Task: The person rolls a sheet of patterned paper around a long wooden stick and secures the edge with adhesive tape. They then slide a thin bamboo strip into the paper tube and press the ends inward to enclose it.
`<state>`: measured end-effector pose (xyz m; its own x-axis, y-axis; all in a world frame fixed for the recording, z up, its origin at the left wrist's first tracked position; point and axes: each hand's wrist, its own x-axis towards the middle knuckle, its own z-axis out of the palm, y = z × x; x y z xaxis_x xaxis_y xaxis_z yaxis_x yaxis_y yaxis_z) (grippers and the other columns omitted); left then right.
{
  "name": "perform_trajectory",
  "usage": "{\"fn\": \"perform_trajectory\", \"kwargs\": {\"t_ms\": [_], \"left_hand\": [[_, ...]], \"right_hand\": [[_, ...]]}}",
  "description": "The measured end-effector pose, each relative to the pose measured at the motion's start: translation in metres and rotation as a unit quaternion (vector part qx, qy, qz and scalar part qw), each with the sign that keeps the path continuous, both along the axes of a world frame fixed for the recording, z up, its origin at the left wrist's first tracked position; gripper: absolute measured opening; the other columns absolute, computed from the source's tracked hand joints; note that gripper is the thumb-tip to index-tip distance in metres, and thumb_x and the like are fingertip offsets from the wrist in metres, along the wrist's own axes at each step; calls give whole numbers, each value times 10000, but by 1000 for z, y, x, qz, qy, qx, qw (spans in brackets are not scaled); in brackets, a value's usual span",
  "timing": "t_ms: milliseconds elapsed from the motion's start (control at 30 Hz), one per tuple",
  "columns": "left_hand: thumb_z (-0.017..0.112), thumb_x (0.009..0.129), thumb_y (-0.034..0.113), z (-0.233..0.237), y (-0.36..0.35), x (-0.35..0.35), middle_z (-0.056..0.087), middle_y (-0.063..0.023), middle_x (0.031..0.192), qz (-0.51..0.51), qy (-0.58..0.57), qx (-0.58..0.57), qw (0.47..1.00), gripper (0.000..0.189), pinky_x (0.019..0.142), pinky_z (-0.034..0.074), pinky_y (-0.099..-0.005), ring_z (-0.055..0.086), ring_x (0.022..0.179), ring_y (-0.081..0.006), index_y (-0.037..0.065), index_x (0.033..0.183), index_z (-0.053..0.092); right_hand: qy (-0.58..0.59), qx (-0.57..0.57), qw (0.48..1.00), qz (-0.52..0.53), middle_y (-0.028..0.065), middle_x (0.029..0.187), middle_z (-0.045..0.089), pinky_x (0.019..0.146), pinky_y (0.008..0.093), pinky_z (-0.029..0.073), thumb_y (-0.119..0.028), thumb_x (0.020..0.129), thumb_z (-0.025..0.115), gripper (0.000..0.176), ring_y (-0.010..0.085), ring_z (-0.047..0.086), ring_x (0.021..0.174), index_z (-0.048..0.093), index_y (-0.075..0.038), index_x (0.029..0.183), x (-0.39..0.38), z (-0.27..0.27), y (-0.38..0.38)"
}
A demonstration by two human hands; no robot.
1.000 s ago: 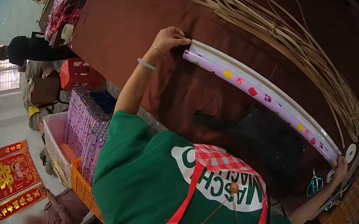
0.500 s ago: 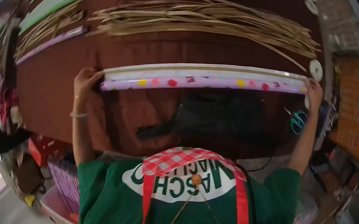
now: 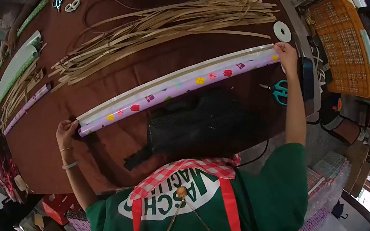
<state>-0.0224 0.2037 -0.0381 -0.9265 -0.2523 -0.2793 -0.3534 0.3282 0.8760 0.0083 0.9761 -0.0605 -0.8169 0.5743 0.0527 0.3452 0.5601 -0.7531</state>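
Note:
A long lilac sheet of wrapping paper (image 3: 169, 94) with colourful gift prints is stretched across the brown-covered table, partly rolled. Its white inner side faces up, and a tan strip (image 3: 151, 87) runs along it lengthwise. My left hand (image 3: 66, 133) pinches the near-left end. At the far-right end, my right hand (image 3: 287, 60) grips the other corner between thumb and fingers. Teal-handled scissors (image 3: 279, 92) lie just below my right wrist. A white tape roll (image 3: 282, 31) is beside that hand, and black cloth (image 3: 198, 122) lies between the paper and my body.
A long bundle of flat tan strips (image 3: 169, 28) lies beyond the paper. To the left are green dotted paper (image 3: 21, 66) and another lilac roll (image 3: 27, 109). More scissors (image 3: 58, 1) rest at the far left. An orange crate (image 3: 343, 48) stands off the right edge.
The camera view has turned, so the table and paper now slant up to the right. Both hands still hold the paper's ends.

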Motion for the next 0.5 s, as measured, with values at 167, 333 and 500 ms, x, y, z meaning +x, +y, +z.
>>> {"fn": "perform_trajectory", "kwargs": {"t_ms": [167, 333, 500], "left_hand": [[738, 712, 68, 7, 8, 1, 635, -46, 792, -10, -1, 0, 1000, 269, 565, 396, -168, 541, 669, -58, 18, 886, 540], [727, 719, 56, 13, 13, 1, 636, -51, 795, 1, -18, -37, 999, 274, 561, 392, -162, 533, 652, -52, 12, 899, 525], [728, 720, 63, 11, 11, 0, 636, -51, 795, 0, -21, -33, 999, 263, 559, 396, -163, 536, 651, -57, 13, 883, 528]], "right_hand": [[-37, 39, 999, 10, 90, 759, 644, 650, 275, 461, -150, 754, 654, 207, 155, 604, 709, 642, 2, 894, -1, 16, -10], [-24, 56, 998, 5, 99, 775, 646, 659, 282, 468, -155, 750, 653, 196, 172, 613, 720, 649, -9, 881, -2, 12, -10], [-28, 121, 992, -4, 104, 789, 655, 671, 302, 479, -167, 741, 656, 184, 211, 630, 729, 658, -29, 863, -3, 18, -21]]}}
